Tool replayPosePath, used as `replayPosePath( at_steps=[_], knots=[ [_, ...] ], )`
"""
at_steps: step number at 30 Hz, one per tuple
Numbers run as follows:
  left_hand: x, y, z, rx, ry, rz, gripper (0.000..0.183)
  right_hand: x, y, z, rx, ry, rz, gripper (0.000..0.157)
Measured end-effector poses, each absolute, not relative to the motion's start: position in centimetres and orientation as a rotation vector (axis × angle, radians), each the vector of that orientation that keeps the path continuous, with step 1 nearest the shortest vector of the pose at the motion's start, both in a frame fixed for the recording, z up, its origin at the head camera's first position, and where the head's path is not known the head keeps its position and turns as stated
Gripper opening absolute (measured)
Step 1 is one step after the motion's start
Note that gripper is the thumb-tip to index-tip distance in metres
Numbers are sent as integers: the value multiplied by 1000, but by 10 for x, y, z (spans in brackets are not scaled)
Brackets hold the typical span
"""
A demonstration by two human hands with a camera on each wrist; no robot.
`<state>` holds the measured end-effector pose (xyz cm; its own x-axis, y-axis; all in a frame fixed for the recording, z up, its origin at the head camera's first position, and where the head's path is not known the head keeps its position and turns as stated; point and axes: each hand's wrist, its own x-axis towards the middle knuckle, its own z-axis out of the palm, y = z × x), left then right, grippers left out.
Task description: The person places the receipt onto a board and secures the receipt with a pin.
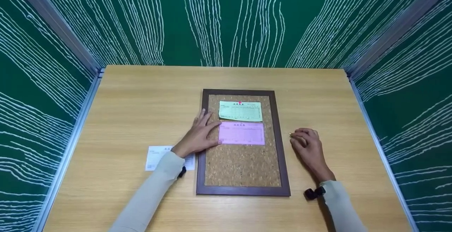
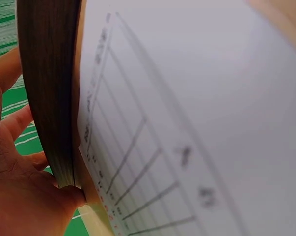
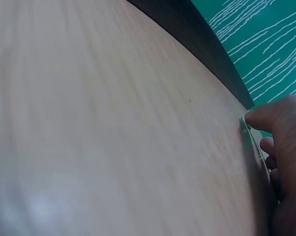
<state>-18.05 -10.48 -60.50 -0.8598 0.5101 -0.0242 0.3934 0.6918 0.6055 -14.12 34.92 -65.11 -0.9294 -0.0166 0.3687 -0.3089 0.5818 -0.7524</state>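
A cork board (image 1: 243, 168) in a dark brown frame lies on the table. Near its top, a red push pin (image 1: 240, 102) sits at the upper edge of a green paper slip (image 1: 241, 112). Just below lies a pink paper slip (image 1: 242, 133). My left hand (image 1: 197, 135) reaches over the board's left edge, fingers spread, with index finger and thumb touching the pink slip's left corners. Right of the board, my right hand (image 1: 309, 147) pinches a tiny yellowish push pin (image 1: 291, 134) between thumb and fingertips; its details are too small to make out.
A white paper slip (image 1: 155, 158) lies on the table left of the board, partly hidden under my left forearm; its printed grid shows in the left wrist view. The wooden table (image 1: 141, 90) is bordered by green walls (image 1: 229, 20) with white lines.
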Motion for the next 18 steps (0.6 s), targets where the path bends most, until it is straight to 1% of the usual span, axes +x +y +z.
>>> replayPosePath(
  at_steps=[6, 18],
  knots=[
    [-181, -105, -606, 729, 2718, 898, 75, -141, 349, -651, 261, -2482, 1295, 17],
    [-181, -105, -605, 741, 2707, 918, 77, -139, 350, -650, 285, -2489, 1288, 15]
  ],
)
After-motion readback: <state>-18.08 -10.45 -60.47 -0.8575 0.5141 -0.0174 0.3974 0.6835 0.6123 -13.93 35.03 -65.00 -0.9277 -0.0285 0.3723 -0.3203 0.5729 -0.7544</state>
